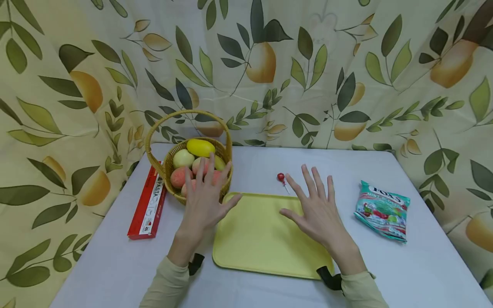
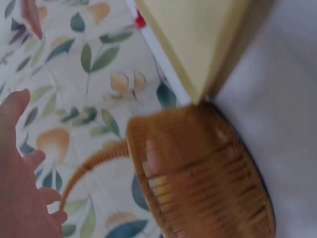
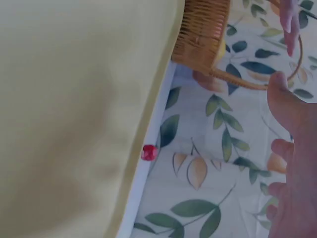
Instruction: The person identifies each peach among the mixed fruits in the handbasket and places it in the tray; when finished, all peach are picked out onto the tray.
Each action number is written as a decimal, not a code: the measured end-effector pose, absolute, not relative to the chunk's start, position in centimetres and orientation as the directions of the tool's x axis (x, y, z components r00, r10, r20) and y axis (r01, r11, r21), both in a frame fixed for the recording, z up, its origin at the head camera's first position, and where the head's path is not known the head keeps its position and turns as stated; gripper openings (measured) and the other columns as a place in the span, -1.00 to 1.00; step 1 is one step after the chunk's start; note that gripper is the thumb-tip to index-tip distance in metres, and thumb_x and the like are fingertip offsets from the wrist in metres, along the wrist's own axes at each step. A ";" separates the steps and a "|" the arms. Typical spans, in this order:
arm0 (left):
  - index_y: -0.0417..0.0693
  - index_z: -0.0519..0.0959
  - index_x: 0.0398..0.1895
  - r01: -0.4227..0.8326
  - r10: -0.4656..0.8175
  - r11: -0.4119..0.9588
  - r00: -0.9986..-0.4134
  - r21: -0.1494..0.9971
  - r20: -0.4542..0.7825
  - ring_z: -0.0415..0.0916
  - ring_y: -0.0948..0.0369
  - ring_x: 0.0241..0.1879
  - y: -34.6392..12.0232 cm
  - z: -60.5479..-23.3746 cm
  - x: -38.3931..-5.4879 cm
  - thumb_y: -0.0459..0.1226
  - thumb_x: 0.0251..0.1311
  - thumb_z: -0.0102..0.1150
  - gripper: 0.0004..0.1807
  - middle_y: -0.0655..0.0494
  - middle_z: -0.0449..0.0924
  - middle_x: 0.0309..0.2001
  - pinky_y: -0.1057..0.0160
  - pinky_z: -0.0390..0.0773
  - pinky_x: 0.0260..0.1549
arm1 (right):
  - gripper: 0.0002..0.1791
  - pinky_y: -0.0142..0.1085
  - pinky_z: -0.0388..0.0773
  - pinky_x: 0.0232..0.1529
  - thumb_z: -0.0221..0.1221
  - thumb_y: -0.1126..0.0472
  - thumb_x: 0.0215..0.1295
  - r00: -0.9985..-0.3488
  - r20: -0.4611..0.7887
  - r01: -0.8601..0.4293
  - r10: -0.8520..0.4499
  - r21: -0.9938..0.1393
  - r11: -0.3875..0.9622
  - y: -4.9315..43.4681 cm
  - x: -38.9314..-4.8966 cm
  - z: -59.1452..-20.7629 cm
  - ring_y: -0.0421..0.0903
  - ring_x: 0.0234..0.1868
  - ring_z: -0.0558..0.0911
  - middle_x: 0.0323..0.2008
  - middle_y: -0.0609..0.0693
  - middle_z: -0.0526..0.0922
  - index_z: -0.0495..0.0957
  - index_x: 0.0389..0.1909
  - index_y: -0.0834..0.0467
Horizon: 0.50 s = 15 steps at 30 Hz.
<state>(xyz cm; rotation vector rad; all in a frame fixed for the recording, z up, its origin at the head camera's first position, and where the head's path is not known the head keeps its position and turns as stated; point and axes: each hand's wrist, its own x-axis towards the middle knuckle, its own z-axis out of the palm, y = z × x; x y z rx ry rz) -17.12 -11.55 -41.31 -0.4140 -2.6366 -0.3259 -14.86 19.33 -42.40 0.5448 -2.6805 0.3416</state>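
Both hands are raised over the table with fingers spread, holding nothing. In the head view the left hand (image 1: 205,201) hangs in front of the wicker basket (image 1: 227,182), covering part of its fruit. The basket holds a yellow mango-like fruit (image 1: 200,147), a pale green one (image 1: 183,158) and several pinkish peaches (image 1: 181,177). Above the right part of the yellow tray (image 1: 265,235) is the right hand (image 1: 317,209). A red lollipop (image 1: 281,177) lies just behind the tray, near the right thumb and index finger. Nothing lies on the tray's visible surface.
A red pasta box (image 1: 147,205) lies left of the basket, its far end close to the basket's side. On the right side of the white table (image 1: 416,273) is a teal bag of Fox's candy (image 1: 383,211). A leaf-patterned curtain (image 1: 262,98) hangs behind the table.
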 end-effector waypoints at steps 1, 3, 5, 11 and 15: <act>0.41 0.04 0.65 0.327 0.218 0.930 -0.859 0.169 0.462 -0.23 -0.15 0.68 -11.9 -41.3 -17.2 0.38 0.22 0.12 -0.03 0.03 -0.40 0.71 -0.48 -0.31 0.49 | 0.00 0.34 -0.38 0.57 0.28 -0.35 0.20 -0.852 0.405 -0.424 -0.332 -0.162 0.891 19.1 -15.0 -42.4 0.24 0.68 -0.16 0.68 0.16 -0.12 0.14 0.61 -0.19; 0.43 0.04 0.65 0.294 0.181 0.937 -0.869 0.187 0.460 -0.25 -0.17 0.68 -12.9 -41.1 -17.5 0.39 0.22 0.11 -0.03 0.05 -0.41 0.71 -0.48 -0.33 0.49 | -0.01 0.33 -0.37 0.57 0.28 -0.35 0.20 -0.850 0.393 -0.443 -0.351 -0.170 0.880 18.4 -15.2 -42.4 0.25 0.68 -0.14 0.68 0.15 -0.12 0.14 0.61 -0.18; 0.43 0.05 0.65 0.256 0.140 0.947 -0.873 0.195 0.466 -0.26 -0.16 0.68 -14.0 -40.8 -17.8 0.41 0.21 0.10 -0.03 0.04 -0.38 0.71 -0.46 -0.33 0.50 | -0.01 0.32 -0.36 0.58 0.27 -0.36 0.21 -0.847 0.377 -0.463 -0.375 -0.175 0.869 17.4 -15.5 -42.3 0.25 0.68 -0.13 0.68 0.14 -0.11 0.13 0.61 -0.20; 0.29 -0.13 0.69 0.132 -0.011 0.958 -0.870 0.254 0.493 -0.39 -0.17 0.68 -18.9 -39.3 -18.9 0.33 0.25 0.14 0.07 -0.05 -0.46 0.70 -0.46 -0.42 0.49 | -0.06 0.23 -0.28 0.62 0.19 -0.39 0.30 -0.812 0.332 -0.553 -0.480 -0.170 0.816 13.5 -17.6 -41.5 0.19 0.69 -0.09 0.67 0.11 -0.04 0.09 0.62 -0.22; 0.14 -0.44 0.68 0.044 -0.136 0.931 -0.879 0.362 0.457 -0.56 -0.16 0.67 -22.5 -38.6 -19.7 0.29 0.27 0.16 0.23 -0.07 -0.68 0.67 -0.47 -0.47 0.47 | -0.11 0.16 -0.21 0.65 0.12 -0.38 0.37 -0.772 0.299 -0.621 -0.561 -0.166 0.766 10.7 -19.5 -41.3 0.15 0.69 -0.04 0.67 0.10 -0.02 0.09 0.63 -0.19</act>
